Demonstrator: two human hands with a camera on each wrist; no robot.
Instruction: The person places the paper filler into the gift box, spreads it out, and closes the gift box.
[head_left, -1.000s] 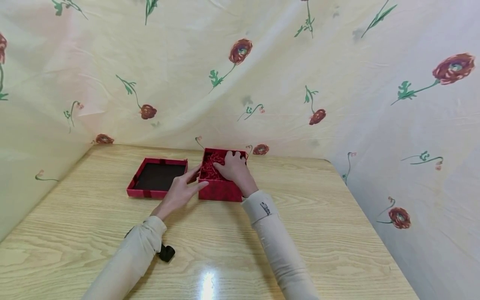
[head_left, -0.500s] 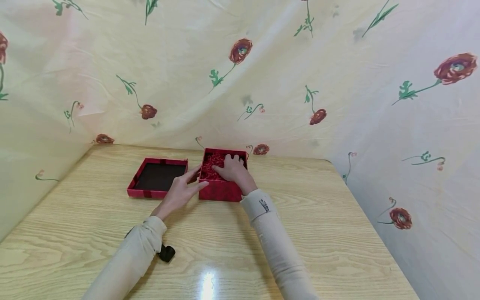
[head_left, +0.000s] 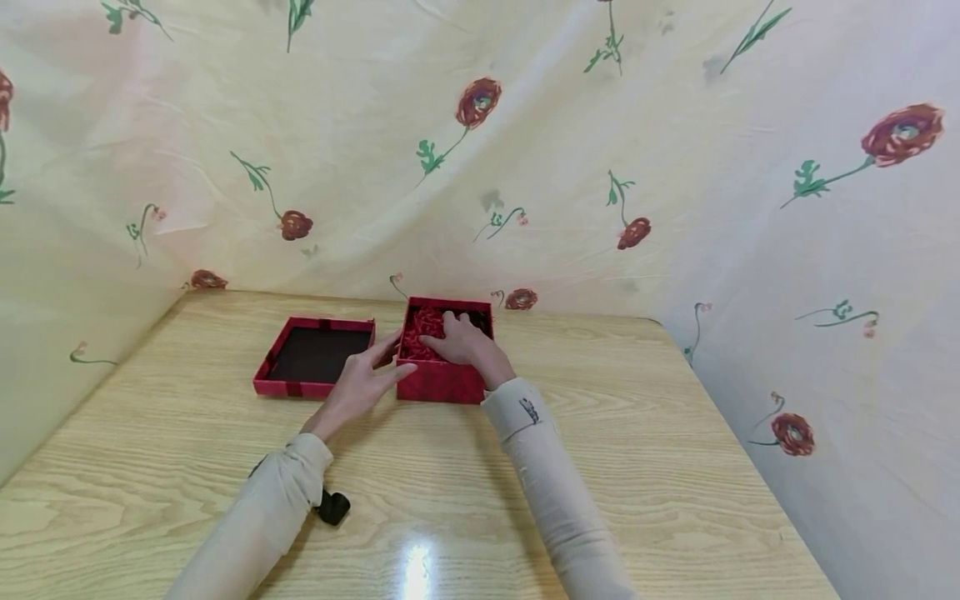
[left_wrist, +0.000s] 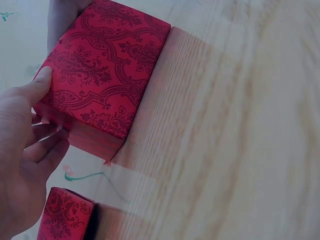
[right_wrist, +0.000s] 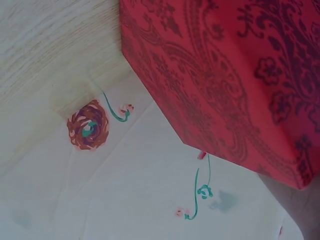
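A red patterned box [head_left: 441, 381] without its lid stands near the back of the table, with red shredded paper [head_left: 422, 327] inside. My left hand [head_left: 360, 387] holds the box's front left corner. In the left wrist view its thumb [left_wrist: 42, 82] lies on the front face, and the other fingers touch the left side. My right hand [head_left: 465, 343] reaches into the box from the front right, at the paper. Its fingertips are hidden inside, so what they grasp does not show. From the right wrist only the box's outer walls [right_wrist: 215, 85] are visible.
The red lid [head_left: 281, 387] lies upturned left of the box, its dark inside facing up. A small black object [head_left: 333, 507] sits beside the left cuff. Behind the wooden table [head_left: 637, 467] hangs a flowered cloth [head_left: 360, 167].
My right hand has shifted slightly left and lower inside the box. More of the dark interior shows at the right, with the paper bunched to the left. My left hand keeps its place.
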